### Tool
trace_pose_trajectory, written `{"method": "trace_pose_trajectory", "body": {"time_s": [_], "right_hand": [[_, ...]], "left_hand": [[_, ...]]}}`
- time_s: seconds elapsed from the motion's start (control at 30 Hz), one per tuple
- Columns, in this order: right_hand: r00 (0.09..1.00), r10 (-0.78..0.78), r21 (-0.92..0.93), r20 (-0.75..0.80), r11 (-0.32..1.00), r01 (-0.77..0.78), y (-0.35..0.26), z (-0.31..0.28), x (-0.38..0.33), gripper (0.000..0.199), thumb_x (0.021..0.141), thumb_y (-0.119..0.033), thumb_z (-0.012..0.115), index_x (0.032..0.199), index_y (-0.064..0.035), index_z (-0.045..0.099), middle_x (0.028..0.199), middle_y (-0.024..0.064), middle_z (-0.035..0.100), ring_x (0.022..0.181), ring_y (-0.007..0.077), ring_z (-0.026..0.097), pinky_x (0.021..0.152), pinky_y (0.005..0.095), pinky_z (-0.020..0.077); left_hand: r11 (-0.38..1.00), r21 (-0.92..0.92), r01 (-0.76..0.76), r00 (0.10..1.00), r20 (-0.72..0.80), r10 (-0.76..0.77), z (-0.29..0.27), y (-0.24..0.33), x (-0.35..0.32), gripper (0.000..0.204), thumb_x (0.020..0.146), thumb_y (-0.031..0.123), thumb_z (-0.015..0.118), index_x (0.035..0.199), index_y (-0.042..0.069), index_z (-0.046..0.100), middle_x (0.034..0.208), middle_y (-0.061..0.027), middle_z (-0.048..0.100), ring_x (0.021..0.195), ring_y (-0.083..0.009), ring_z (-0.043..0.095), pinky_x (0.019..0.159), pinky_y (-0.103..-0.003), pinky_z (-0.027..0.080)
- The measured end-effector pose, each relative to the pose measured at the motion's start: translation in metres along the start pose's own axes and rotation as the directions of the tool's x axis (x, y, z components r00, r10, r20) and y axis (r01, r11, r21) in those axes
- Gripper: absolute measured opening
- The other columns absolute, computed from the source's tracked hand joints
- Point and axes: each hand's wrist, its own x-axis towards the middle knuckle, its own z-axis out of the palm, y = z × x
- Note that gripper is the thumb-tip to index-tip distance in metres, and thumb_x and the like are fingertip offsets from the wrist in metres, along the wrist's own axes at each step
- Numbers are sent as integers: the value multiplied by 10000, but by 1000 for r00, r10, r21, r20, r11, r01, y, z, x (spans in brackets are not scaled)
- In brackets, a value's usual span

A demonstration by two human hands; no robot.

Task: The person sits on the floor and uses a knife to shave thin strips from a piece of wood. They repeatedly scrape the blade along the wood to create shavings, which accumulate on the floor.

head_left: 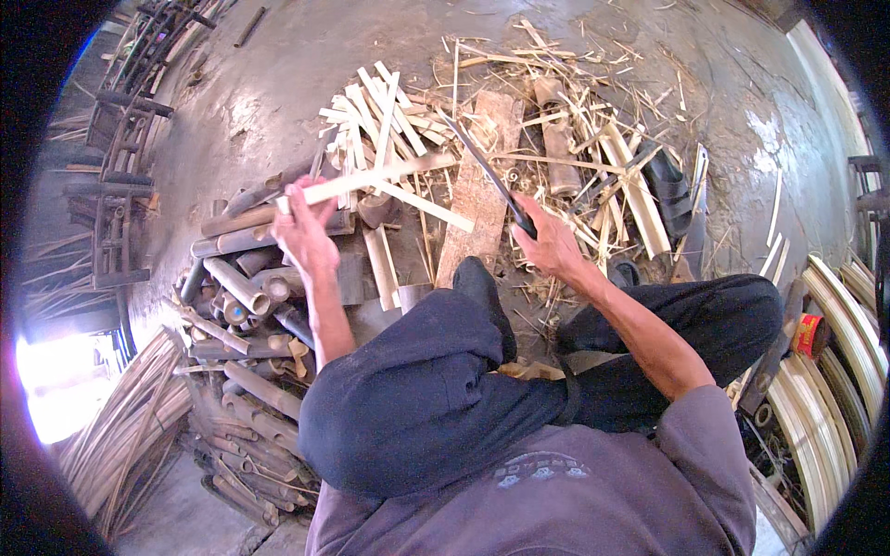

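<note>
My left hand [308, 232] is closed around one end of a pale split bamboo strip [380, 176], which points to the right and is slightly blurred. A long, dark-bladed knife [484, 165] is gripped by its black handle in my right hand [550, 243]. Its blade slants up and left over a worn wooden board [471, 206], apart from my left hand. The strip's far end reaches the board's left edge, near the blade. Beyond my left hand lies a heap of similar pale strips [385, 111]. One loose strip [428, 206] rests with its end on the board.
Cut bamboo tubes [243, 283] are stacked left of my legs, above bundled thin sticks [139, 422]. Shavings and split pieces [640, 199] litter the floor at right, near a dark shoe [666, 190] and an upright-lying blade [697, 199]. Long bamboo slats [811, 435] and a red can [809, 335] are far right.
</note>
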Motion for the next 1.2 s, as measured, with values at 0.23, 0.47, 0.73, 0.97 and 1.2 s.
{"method": "trace_pose_trajectory", "body": {"time_s": [0.23, 0.47, 0.73, 0.97, 1.2], "right_hand": [[996, 39, 11, 83, 999, -40, -6, 21, -11, 461, 923, -314, 528, 1332, -118, 449, 950, 261, 643, 899, 434, 625, 792, 490, 491], [971, 40, 180, 234, 980, -83, -72, 57, -40, 344, 958, -340, 531, 1120, -37, 504, 801, 270, 614, 774, 447, 629, 665, 482, 485], [888, 410, -3, 207, 908, -419, 10, 69, -30, 361, 939, -403, 517, 992, -48, 557, 822, 269, 638, 801, 454, 631, 682, 520, 492], [898, 390, 10, 204, 917, -400, 21, 69, -32, 327, 933, -383, 544, 1022, -69, 539, 802, 246, 635, 749, 454, 630, 636, 515, 495], [934, 308, 49, 180, 946, -321, 31, 69, -47, 370, 940, -377, 536, 903, -9, 547, 710, 255, 609, 707, 445, 618, 634, 506, 480]], "left_hand": [[976, 207, 71, 997, 12, -75, 22, -52, -65, 447, 1029, 286, 383, 1113, -108, 577, 991, -206, 669, 886, -251, 678, 730, -346, 601], [697, 716, 37, 995, 40, -94, 34, -2, -85, 477, 1028, 286, 374, 998, -125, 614, 897, -215, 677, 829, -274, 693, 769, -350, 594], [950, 301, 82, 996, -67, -65, 45, -24, -98, 456, 1031, 248, 357, 998, -161, 556, 927, -247, 641, 791, -301, 697, 700, -348, 623], [969, 211, 130, 987, -116, -108, 47, -24, -99, 479, 1036, 256, 341, 978, -167, 559, 910, -253, 645, 780, -306, 697, 710, -351, 622], [948, 291, 126, 989, -117, -95, 46, -17, -109, 479, 1035, 239, 328, 983, -170, 572, 902, -268, 645, 779, -309, 696, 696, -352, 623]]}}
